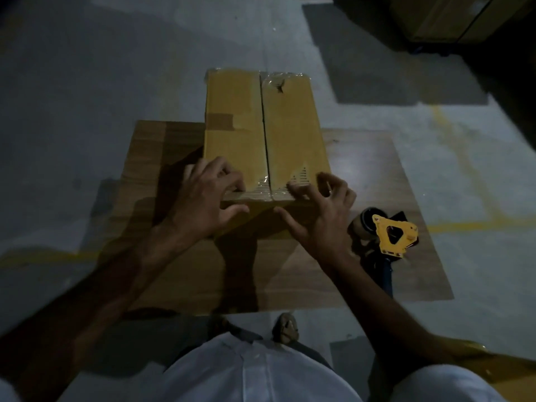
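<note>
Shoe (285, 327): it is standing at the lower centre, just short of the cardboard sheet (377, 169). A step forward could be catching the sheet's near edge and dragging the load sideways.
Left hand (203, 198): it is gripping the near edge of the cardboard box (261, 120), with the fingers (232, 181) curled on top and the thumb lying against the front face.
Right hand (319, 210): it is grasping the same edge right of the centre, fingers (298, 188) hooked on the lid and thumb on the front.
Near-edge tape (258, 185): it is looking wrinkled and scuffed between the two hands. Pulling here could be peeling it loose or tearing the paper skin further.
Tape dispenser (391, 233): it is lying at the right of the frame, just beside the right wrist. A careless sweep of that arm could be knocking it, or meeting its cutting edge.
Box position: it is sitting in the middle of the frame, its far part overhanging the sheet onto the floor (116, 68).
Seam (264, 134): it is running open down the lid. Uneven pressure could be letting one flap sink below the other.
Far flap tear (278, 85): it is showing under clear film in the upper centre. Lifting by the near edge alone could be straining it.
</note>
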